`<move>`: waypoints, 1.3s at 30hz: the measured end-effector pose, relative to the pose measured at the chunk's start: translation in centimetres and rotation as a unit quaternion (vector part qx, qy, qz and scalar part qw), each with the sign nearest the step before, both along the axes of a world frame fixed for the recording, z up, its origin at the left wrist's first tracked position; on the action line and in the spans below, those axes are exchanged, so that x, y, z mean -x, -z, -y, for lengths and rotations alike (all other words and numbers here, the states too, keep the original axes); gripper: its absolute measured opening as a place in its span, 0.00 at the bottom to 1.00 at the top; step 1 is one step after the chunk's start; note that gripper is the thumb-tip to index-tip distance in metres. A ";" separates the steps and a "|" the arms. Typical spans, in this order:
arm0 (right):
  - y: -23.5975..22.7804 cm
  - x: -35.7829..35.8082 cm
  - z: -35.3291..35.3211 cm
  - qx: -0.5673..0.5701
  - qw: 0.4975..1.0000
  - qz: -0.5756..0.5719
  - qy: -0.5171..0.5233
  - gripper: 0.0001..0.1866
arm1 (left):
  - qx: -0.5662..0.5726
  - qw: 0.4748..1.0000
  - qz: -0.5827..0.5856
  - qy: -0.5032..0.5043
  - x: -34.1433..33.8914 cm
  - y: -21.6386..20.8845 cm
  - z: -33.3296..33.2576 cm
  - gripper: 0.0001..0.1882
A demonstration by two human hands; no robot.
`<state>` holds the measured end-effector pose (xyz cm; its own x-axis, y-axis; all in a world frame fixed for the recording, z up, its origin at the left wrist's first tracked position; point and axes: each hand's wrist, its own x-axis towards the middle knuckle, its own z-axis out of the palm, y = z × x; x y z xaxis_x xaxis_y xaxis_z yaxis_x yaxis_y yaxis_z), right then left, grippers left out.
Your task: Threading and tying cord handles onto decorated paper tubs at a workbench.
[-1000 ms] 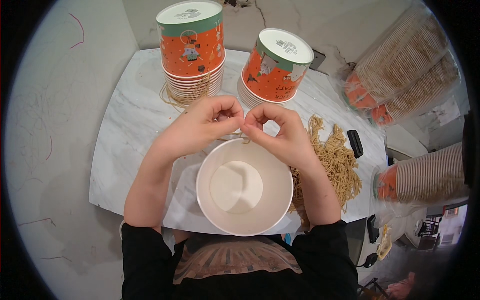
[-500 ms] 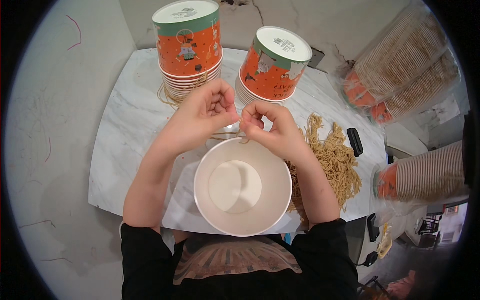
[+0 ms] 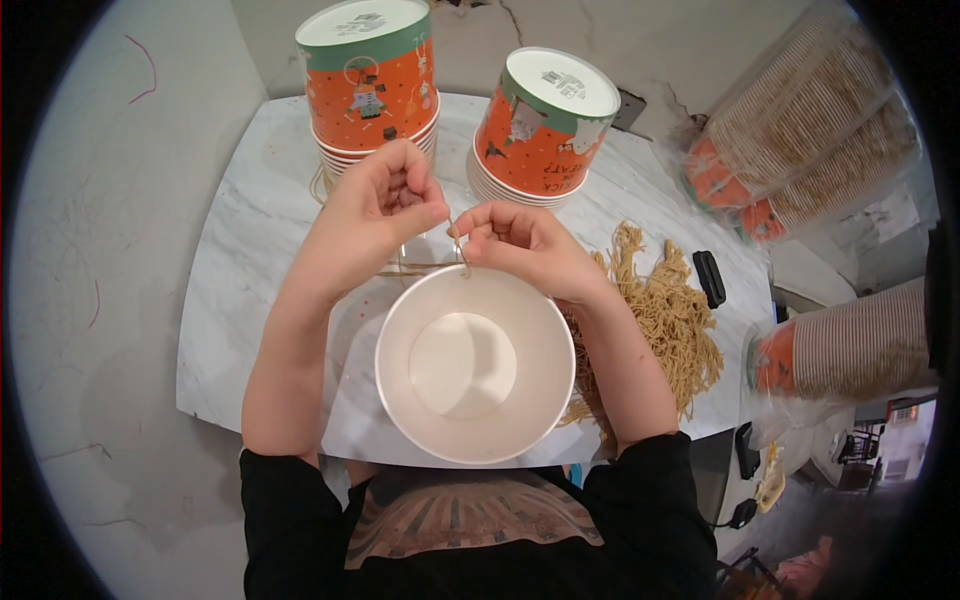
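Note:
A white paper bucket [image 3: 540, 400] stands mouth up at the near edge of the table, its inside bare. Above its far rim, my left hand [image 3: 375, 215] pinches a thin tan string [image 3: 459, 245] between thumb and forefinger. My right hand [image 3: 525, 245] is closed on the same string just beside it, fingers curled. The string hangs down over the bucket's far rim, and more strands run left under my left hand. How the strands join at the fingertips is too small to make out.
Two stacks of upturned orange-and-green paper buckets, one at far left [image 3: 370, 95] and one at far right [image 3: 545, 125], stand on the marble-patterned table [image 3: 235, 300]. A heap of tan strings [image 3: 665, 320] lies right, beside a black object [image 3: 709, 279]. Plastic-wrapped bucket stacks [image 3: 850, 340] stand beyond.
Both hands have shifted slightly left, and the bucket has moved a little left too. My fingertips have drawn slightly apart, so the string between them shows more.

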<state>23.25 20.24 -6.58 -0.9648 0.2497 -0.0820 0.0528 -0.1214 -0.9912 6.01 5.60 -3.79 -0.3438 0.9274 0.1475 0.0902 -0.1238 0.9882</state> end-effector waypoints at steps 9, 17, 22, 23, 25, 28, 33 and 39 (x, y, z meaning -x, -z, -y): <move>-0.1 0.1 0.1 -0.038 0.999 0.007 0.035 0.12 | -0.012 1.000 0.009 -0.006 -0.7 0.4 -0.6 0.14; 0.8 0.3 -0.8 0.037 0.996 -0.049 0.059 0.13 | -0.015 1.000 0.008 -0.014 -1.2 0.3 -0.7 0.13; 0.1 0.0 -0.2 -0.014 0.998 -0.009 0.058 0.09 | -0.021 1.000 0.016 -0.013 -1.2 0.3 -0.8 0.13; -0.1 0.0 0.1 0.005 0.998 -0.004 0.057 0.08 | -0.018 1.000 0.017 -0.012 -1.3 0.3 -0.8 0.13; 0.0 0.1 0.2 0.025 0.998 0.001 0.056 0.08 | -0.014 1.000 0.018 -0.012 -1.3 0.4 -0.8 0.13; 0.7 0.3 -0.1 0.013 0.997 -0.044 0.068 0.06 | -0.028 0.999 0.011 -0.015 -1.3 0.8 -1.1 0.13; 1.4 0.4 -0.3 0.037 0.998 0.022 0.041 0.06 | -0.068 0.995 0.013 -0.068 -1.1 2.1 -1.8 0.11; 1.9 0.6 -0.8 0.215 0.975 0.046 -0.010 0.04 | -0.042 0.993 -0.019 -0.110 1.0 2.3 -1.5 0.12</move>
<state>22.66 21.02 -8.50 -0.9526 0.1550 -0.2619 0.1456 -0.5238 -0.8393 5.01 7.07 -6.08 -0.5293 0.8143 0.2383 0.1613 -0.1791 0.9705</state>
